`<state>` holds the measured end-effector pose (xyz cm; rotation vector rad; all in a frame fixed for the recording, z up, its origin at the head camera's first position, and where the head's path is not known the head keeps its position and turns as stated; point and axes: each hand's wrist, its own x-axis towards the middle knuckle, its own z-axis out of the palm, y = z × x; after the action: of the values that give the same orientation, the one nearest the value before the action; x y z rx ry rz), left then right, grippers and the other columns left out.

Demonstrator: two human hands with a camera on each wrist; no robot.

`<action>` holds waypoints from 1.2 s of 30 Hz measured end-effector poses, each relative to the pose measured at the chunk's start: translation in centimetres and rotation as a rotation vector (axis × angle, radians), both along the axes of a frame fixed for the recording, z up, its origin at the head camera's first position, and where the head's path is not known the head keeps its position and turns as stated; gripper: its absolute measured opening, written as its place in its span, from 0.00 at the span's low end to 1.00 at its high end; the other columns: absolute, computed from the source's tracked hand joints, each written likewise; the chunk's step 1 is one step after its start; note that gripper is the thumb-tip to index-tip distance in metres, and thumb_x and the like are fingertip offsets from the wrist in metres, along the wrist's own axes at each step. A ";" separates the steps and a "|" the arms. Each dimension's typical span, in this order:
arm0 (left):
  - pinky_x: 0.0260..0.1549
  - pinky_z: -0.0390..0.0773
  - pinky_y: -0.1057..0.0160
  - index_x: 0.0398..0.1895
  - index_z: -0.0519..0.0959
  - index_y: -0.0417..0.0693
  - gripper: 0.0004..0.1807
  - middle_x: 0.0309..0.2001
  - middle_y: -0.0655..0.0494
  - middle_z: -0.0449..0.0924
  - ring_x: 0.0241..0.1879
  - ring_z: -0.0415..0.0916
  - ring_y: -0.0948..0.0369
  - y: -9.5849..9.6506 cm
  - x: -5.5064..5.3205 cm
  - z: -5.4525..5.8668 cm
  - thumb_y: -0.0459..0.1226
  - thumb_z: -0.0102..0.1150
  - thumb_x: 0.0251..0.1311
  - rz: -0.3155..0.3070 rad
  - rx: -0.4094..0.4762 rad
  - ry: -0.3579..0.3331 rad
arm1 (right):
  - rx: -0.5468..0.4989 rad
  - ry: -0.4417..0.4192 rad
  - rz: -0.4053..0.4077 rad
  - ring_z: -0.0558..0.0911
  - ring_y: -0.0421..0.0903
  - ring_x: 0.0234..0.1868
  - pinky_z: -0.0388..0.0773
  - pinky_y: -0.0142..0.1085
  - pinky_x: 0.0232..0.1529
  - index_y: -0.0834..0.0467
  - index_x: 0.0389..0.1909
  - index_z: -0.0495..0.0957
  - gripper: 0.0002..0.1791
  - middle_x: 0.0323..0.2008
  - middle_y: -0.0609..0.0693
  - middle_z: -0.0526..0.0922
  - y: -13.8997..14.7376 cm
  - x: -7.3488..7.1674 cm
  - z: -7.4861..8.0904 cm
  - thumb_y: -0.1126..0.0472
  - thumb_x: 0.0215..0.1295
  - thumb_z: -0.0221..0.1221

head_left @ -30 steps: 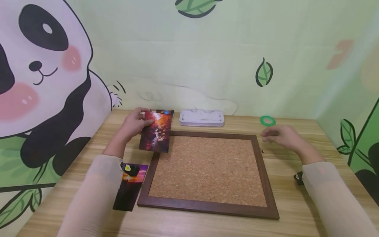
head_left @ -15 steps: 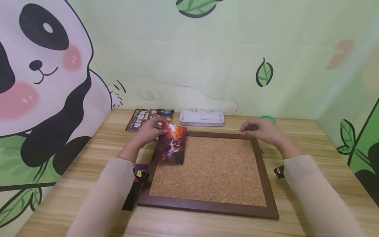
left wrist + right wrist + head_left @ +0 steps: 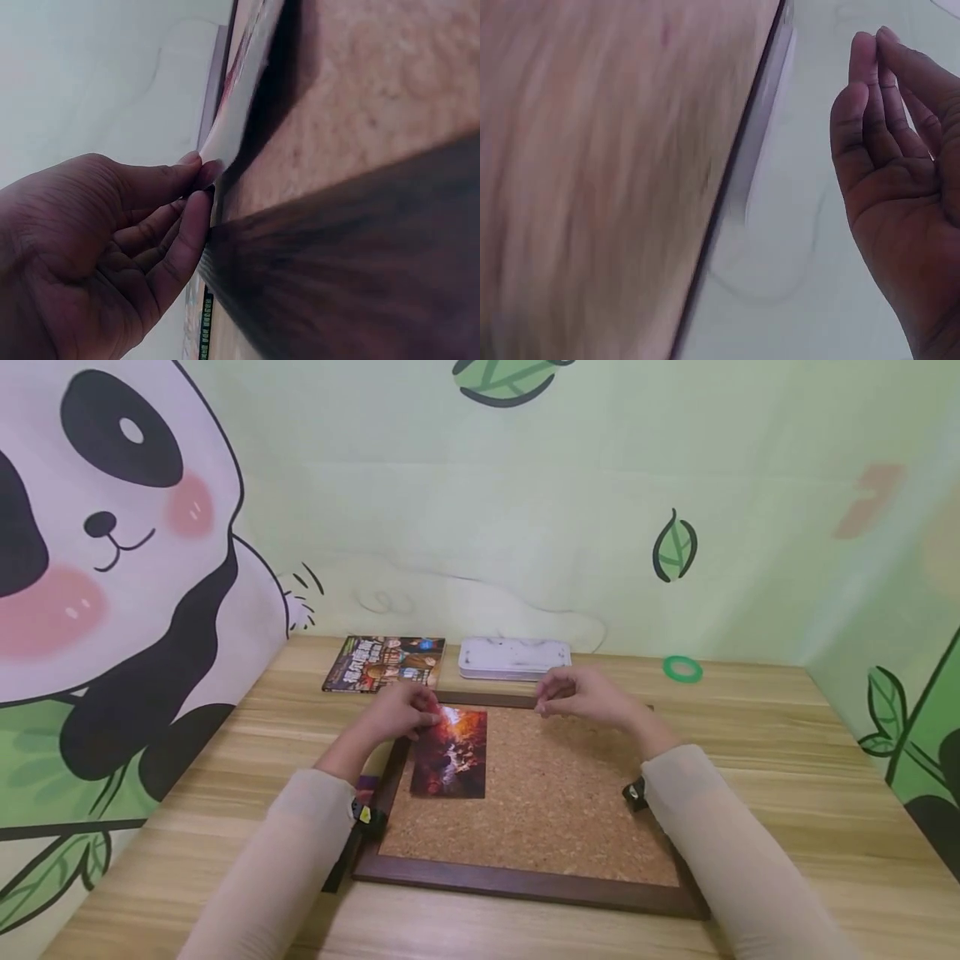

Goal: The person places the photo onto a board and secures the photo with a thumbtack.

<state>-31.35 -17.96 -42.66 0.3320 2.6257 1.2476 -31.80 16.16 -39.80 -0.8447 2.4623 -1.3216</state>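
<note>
Between thumb and fingers, my left hand (image 3: 393, 714) pinches the upper left corner of a red and orange photo card (image 3: 453, 756). The card overlaps the left part of a cork board (image 3: 570, 810) with a dark wood frame. In the left wrist view, the card (image 3: 236, 124) bends up from the left hand's grip (image 3: 112, 232), over a dark shadow on the cork. My right hand (image 3: 588, 693) is over the board's far side, thumb and index fingertips meeting. In the right wrist view that hand (image 3: 900, 165) shows its palm; I cannot tell whether a small thing sits between the fingertips.
Behind the board stand a printed booklet (image 3: 386, 662) and a pale flat tin (image 3: 513, 657). A green tape ring (image 3: 682, 669) lies at the back right. Another dark photo card (image 3: 335, 874), mostly hidden by the left arm, lies left of the board.
My left hand has brought the photo card right and nearer, from beside the booklet onto the cork board. My right hand has moved left from near the tape ring to over the board.
</note>
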 end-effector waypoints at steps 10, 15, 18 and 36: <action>0.23 0.81 0.61 0.46 0.80 0.42 0.13 0.36 0.49 0.84 0.23 0.79 0.58 0.9 0.3 0.0 0.37 0.70 0.61 -0.049 -0.179 0.058 | -0.055 -0.059 0.071 0.84 0.48 0.46 0.79 0.40 0.46 0.66 0.49 0.80 0.13 0.42 0.56 0.87 -5.7 -0.9 -1.1 0.66 0.66 0.65; 0.23 0.80 0.61 0.45 0.81 0.44 0.13 0.34 0.51 0.84 0.22 0.79 0.59 1.1 0.4 0.1 0.38 0.70 0.60 -0.049 -0.220 0.090 | 0.001 -0.052 0.086 0.83 0.47 0.45 0.79 0.39 0.45 0.65 0.47 0.81 0.11 0.42 0.55 0.86 -8.0 -1.7 -1.4 0.66 0.66 0.65; 0.24 0.80 0.61 0.45 0.81 0.44 0.13 0.34 0.52 0.84 0.24 0.79 0.59 1.1 0.5 0.1 0.39 0.70 0.61 -0.050 -0.232 0.094 | 0.028 -0.063 0.090 0.84 0.47 0.42 0.80 0.38 0.43 0.65 0.47 0.82 0.11 0.41 0.54 0.86 -8.9 -2.1 -1.6 0.66 0.66 0.64; 0.35 0.77 0.58 0.44 0.83 0.47 0.13 0.36 0.53 0.84 0.35 0.79 0.57 0.7 0.5 -0.1 0.42 0.70 0.60 -0.062 -0.321 0.145 | 0.159 -0.092 0.079 0.83 0.45 0.36 0.79 0.36 0.37 0.60 0.42 0.83 0.07 0.35 0.51 0.86 -12.0 -3.4 -2.5 0.66 0.64 0.66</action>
<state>-30.84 -17.29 -42.76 0.4571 2.8534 0.7910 -35.16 4.13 -42.33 -0.8149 2.3988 -1.0958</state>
